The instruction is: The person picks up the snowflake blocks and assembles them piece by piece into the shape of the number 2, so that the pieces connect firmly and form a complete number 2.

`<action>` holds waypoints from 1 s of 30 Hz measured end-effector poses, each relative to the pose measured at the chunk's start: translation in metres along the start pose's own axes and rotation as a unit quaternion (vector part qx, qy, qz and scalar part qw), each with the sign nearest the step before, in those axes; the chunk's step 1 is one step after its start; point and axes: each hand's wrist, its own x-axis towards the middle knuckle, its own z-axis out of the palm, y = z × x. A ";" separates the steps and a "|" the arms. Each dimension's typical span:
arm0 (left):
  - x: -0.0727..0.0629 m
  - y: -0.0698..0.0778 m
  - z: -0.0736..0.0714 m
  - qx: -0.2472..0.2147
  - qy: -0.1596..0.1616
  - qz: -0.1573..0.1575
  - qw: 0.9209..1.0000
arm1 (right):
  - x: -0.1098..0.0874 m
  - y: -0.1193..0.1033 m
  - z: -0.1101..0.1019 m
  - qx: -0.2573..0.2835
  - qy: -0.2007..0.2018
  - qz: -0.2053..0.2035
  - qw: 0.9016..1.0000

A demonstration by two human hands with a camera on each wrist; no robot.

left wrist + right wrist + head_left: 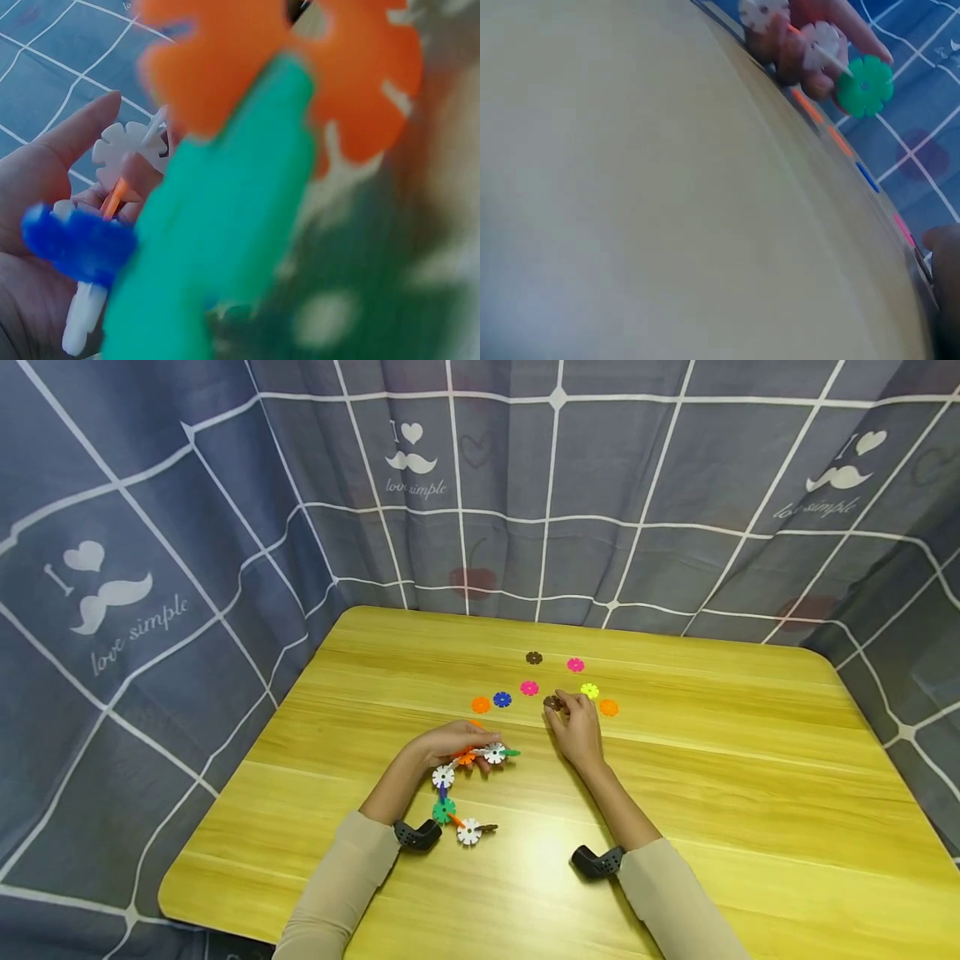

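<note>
My left hand (450, 742) grips a chain of notched plastic snowflake discs near its upper end. A green disc (865, 86) stands at that end, beside a white disc (494, 752). Below the hand the chain runs through another white disc (443, 777), a blue one (79, 240) and a green one (444, 811), down to a white and a brown disc. In the left wrist view an orange disc (367, 82) looms close to the camera. My right hand (579, 735) has thumb and fingertip at opposite sides of a loose brown snowflake disc (551, 702), pinching it at the tabletop.
Loose discs lie around the right hand: brown (534, 657), pink (575, 665), another pink (529, 688), yellow (590, 691) and orange (609, 707). A blue disc (502, 699) and an orange one (481, 704) lie left of it. A grey checked curtain (510, 460) hangs behind the wooden table (750, 760).
</note>
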 end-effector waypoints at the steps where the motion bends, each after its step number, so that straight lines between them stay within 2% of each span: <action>1: 0.000 0.000 0.000 0.001 -0.001 0.000 1.000 | 0.002 0.001 0.000 -0.009 -0.004 0.003 1.000; 7: 0.001 0.002 0.001 0.007 -0.012 0.006 1.000 | 0.009 0.003 0.001 -0.012 -0.005 0.023 1.000; 15: 0.001 0.002 0.000 0.025 -0.018 0.018 0.999 | 0.010 0.002 -0.001 0.014 0.036 0.048 0.998; 21: 0.002 -0.002 0.000 0.025 -0.019 0.021 0.999 | 0.009 0.003 0.000 0.011 0.054 0.066 0.996; 30: 0.000 -0.002 0.000 0.028 -0.016 0.027 0.999 | 0.010 0.005 0.000 -0.001 0.054 0.072 0.996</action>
